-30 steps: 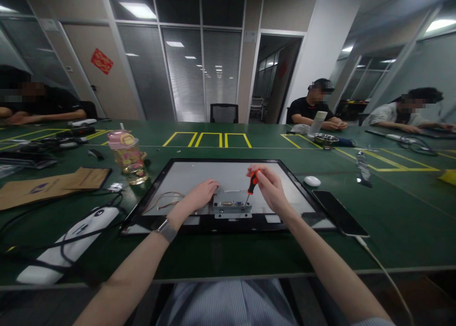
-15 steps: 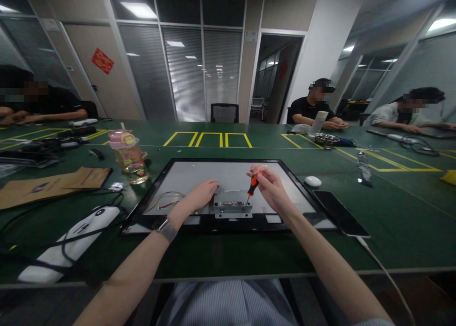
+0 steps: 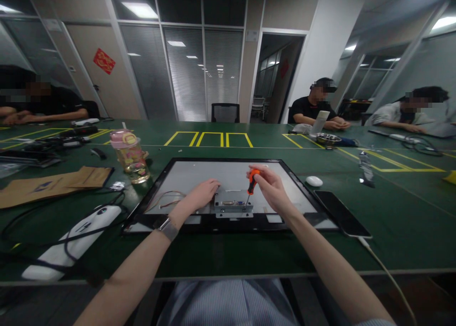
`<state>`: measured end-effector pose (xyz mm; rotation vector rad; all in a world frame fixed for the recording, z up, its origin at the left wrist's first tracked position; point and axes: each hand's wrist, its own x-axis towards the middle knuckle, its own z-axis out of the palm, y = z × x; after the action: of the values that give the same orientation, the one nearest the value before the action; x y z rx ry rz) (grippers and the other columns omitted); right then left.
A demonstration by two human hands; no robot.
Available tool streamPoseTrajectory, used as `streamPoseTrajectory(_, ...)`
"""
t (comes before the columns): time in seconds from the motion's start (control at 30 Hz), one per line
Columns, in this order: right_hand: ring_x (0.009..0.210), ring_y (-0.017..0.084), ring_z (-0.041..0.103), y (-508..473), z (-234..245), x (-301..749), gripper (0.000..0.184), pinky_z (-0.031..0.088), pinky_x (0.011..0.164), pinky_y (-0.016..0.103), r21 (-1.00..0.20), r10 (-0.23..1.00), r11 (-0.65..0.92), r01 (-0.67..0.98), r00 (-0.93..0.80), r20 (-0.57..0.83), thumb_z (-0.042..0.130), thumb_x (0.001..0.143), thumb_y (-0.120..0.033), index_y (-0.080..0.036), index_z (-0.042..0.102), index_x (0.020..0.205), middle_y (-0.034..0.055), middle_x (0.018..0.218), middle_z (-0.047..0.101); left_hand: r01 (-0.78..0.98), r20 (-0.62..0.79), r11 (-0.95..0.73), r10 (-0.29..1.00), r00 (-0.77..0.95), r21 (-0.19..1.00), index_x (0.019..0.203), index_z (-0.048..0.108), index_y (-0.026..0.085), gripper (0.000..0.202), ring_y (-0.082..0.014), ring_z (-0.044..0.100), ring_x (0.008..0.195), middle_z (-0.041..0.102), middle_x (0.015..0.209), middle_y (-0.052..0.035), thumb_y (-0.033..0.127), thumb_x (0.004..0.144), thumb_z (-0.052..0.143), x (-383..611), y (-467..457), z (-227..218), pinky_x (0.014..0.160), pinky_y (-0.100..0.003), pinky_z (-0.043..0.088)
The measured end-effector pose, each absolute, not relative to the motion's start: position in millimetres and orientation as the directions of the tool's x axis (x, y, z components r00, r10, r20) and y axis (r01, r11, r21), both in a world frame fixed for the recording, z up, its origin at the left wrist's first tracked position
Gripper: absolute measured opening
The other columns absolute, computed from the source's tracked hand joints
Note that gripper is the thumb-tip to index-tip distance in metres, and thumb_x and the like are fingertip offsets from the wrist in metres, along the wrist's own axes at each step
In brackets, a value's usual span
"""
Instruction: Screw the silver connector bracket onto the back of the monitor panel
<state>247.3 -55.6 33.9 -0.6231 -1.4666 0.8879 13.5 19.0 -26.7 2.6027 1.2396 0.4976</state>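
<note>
My right hand (image 3: 271,186) is closed around the orange and black handle of a screwdriver (image 3: 253,182). The shaft points down, nearly upright, and its tip meets the right side of a metal bracket (image 3: 234,207) with connector ports along its front. That bracket sits near the front edge of a flat display panel (image 3: 192,174), grey-white with a black frame. My left hand (image 3: 204,193) lies at the bracket's back left corner, fingers stretched out and apparently touching it; the fingertips are partly hidden. Thin wires (image 3: 167,198) rest on the panel left of that hand.
Left of the panel are a white power strip (image 3: 76,243) with black cables, a paper bag (image 3: 57,186) and a drink bottle (image 3: 130,157). To the right lie a phone (image 3: 342,214) on a cable and a white case (image 3: 314,181). Other people sit across the green table (image 3: 221,259).
The screwdriver's handle has turned slightly and its shaft stands at a slightly different angle. Both hands stay in nearly the same place; the whole view has shifted a little.
</note>
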Motion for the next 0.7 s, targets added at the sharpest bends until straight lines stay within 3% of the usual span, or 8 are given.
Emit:
streamPoseTrajectory(0.1,0.091,0.02,0.059,-57.0,35.4,245.8,0.026,0.044,0.087,0.041,-0.828,0.82,0.541,-0.145,-0.127,0.558,0.052,0.086,-0.038,-0.026,0.059,0.109,0.0043,0.093,0.062,0.708,0.208,-0.624,0.78,0.59,0.33,0.114,0.054,0.016,0.04,-0.0181,0.047,0.117,0.053,0.124,-0.0087,0.03,0.094,0.023,14.2,19.9,-27.3,0.102,-0.033,0.035)
streamPoseTrajectory(0.2,0.096,0.021,0.057,-56.2,36.0,246.1,0.022,0.043,0.09,0.041,-0.812,0.809,0.561,-0.16,-0.101,0.579,0.051,0.086,-0.041,-0.025,0.063,0.096,0.0049,0.096,0.061,0.71,0.209,-0.625,0.78,0.59,0.326,0.114,0.054,0.017,0.038,-0.0179,0.048,0.117,0.054,0.124,-0.0083,0.029,0.094,0.024,14.4,20.9,-28.2,0.103,-0.034,0.034)
streamPoseTrajectory(0.33,0.093,0.02,0.056,-52.9,33.0,249.4,0.014,0.046,0.086,0.038,-0.79,0.79,0.603,-0.108,-0.054,0.611,0.064,0.077,-0.039,-0.025,0.066,0.08,0.0032,0.095,0.058,0.705,0.211,-0.631,0.774,0.597,0.324,0.115,0.054,0.017,0.039,-0.0176,0.047,0.117,0.053,0.125,-0.0082,0.027,0.094,0.023,13.6,21.4,-28.9,0.103,-0.033,0.035)
streamPoseTrajectory(0.43,0.085,0.018,0.058,-52.2,32.0,250.1,0.012,0.048,0.082,0.037,-0.804,0.804,0.585,-0.109,-0.051,0.592,0.065,0.077,-0.036,-0.027,0.065,0.086,0.0014,0.087,0.06,0.706,0.209,-0.629,0.776,0.595,0.325,0.115,0.054,0.017,0.04,-0.0176,0.047,0.117,0.053,0.125,-0.008,0.029,0.094,0.022,13.0,21.5,-29.1,0.102,-0.032,0.035)
streamPoseTrajectory(0.57,0.085,0.019,0.061,-54.2,35.1,248.1,0.021,0.047,0.082,0.038,-0.814,0.813,0.557,-0.162,-0.09,0.575,0.052,0.087,-0.036,-0.027,0.062,0.102,0.0029,0.088,0.063,0.71,0.205,-0.623,0.781,0.59,0.327,0.116,0.054,0.018,0.041,-0.0176,0.047,0.118,0.053,0.126,-0.0072,0.032,0.094,0.022,12.6,21.6,-29.5,0.102,-0.032,0.035)
streamPoseTrajectory(0.7,0.096,0.02,0.057,-54.5,36.1,248.6,0.018,0.042,0.088,0.038,-0.783,0.78,0.611,-0.119,-0.08,0.621,0.049,0.088,-0.035,-0.027,0.064,0.095,0.004,0.093,0.062,0.713,0.2,-0.619,0.783,0.588,0.328,0.116,0.053,0.018,0.04,-0.0179,0.047,0.118,0.052,0.126,-0.0074,0.032,0.094,0.023,12.7,21.3,-29.1,0.102,-0.033,0.035)
